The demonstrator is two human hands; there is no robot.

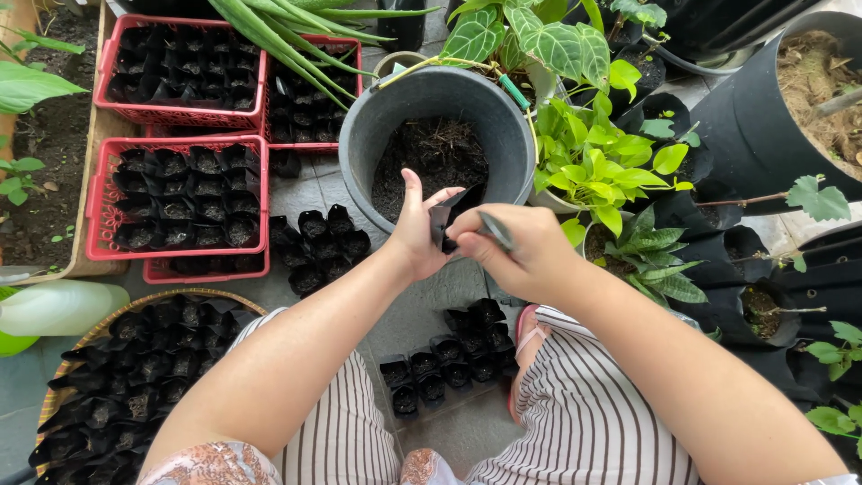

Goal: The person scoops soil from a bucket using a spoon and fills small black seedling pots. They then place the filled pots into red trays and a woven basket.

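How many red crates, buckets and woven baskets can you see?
Red crates: 4
Grey bucket of soil: 1
Woven basket: 1
Total: 6

Both forearms bare to upper arm; left hand [415, 235] and right hand [525, 251] ungloved, no rings, no watch visible. Short sleeves [211, 462] in floral print, pale with reddish-brown pattern. Trousers [584, 413] white with thin dark vertical stripes. Pink sandal strap [528, 330] on one foot.
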